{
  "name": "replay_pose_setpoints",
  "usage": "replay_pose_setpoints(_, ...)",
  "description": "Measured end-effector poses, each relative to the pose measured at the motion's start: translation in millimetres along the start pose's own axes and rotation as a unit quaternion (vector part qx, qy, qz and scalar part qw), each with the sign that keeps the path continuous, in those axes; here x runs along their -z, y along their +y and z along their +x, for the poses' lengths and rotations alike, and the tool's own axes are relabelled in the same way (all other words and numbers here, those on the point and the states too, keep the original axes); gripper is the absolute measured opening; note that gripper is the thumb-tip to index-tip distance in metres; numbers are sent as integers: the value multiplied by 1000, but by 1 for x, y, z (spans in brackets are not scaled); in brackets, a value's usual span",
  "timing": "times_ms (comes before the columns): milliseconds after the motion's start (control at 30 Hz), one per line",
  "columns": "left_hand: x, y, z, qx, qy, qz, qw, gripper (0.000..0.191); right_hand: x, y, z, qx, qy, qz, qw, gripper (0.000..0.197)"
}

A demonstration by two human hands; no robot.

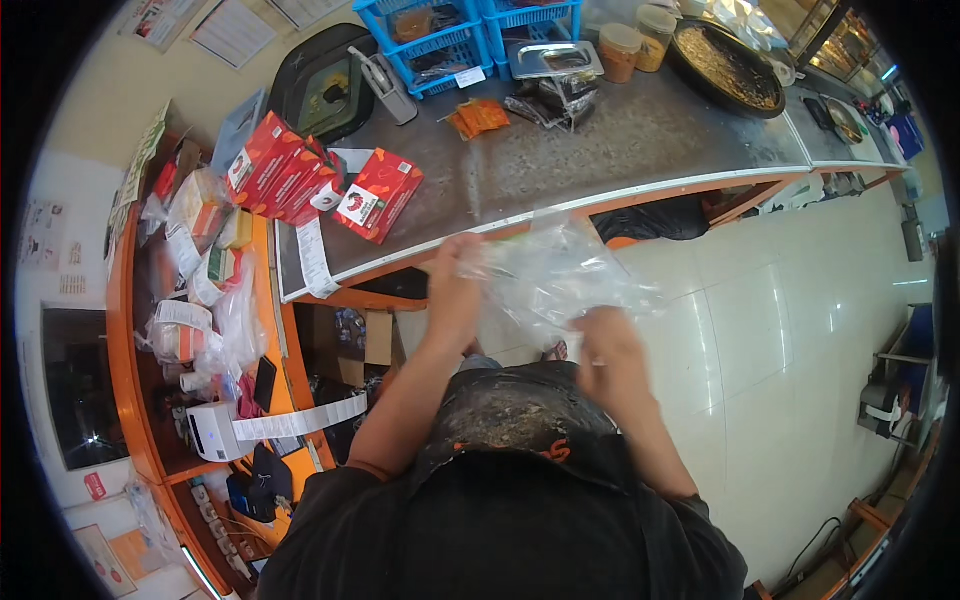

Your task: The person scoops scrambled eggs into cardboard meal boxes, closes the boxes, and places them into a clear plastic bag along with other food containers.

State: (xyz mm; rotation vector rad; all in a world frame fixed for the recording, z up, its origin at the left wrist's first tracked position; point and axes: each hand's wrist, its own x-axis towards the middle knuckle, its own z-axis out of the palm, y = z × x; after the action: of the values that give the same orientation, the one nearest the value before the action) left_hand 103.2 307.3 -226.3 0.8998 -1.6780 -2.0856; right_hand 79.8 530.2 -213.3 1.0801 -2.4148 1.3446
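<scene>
A clear plastic bag (559, 274) is stretched between my hands, in front of the counter's near edge. My left hand (456, 289) grips its left side near the top. At the lower right of the bag, my right hand (609, 349) has its fingers curled at the film; blur hides part of that grip. Beyond my left hand, a red printed box (386, 191) lies on the dark countertop (570, 161). More red boxes (281, 169) lean together to its left. A printed paper strip (315, 255) hangs over the counter edge beside them.
Blue plastic baskets (442, 56), orange sachets (478, 118), lidded jars (620, 52) and a black round pan (727, 67) stand along the counter. On the left, an orange shelf unit holds bagged boxes (199, 214) and a white receipt printer (219, 433) trailing paper. Tiled floor (742, 322) lies right.
</scene>
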Motion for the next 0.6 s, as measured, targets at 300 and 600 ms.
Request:
replay_pose_setpoints(300, -20, -20, -67, -204, -310, 361, 856, 22, -118, 74, 92, -239, 178, 506, 809, 43)
replay_pose_setpoints(600, 56, 76, -60, -320, -201, 409, 830, 18, -136, 203, 31, 193, -120, -227, 947, 52)
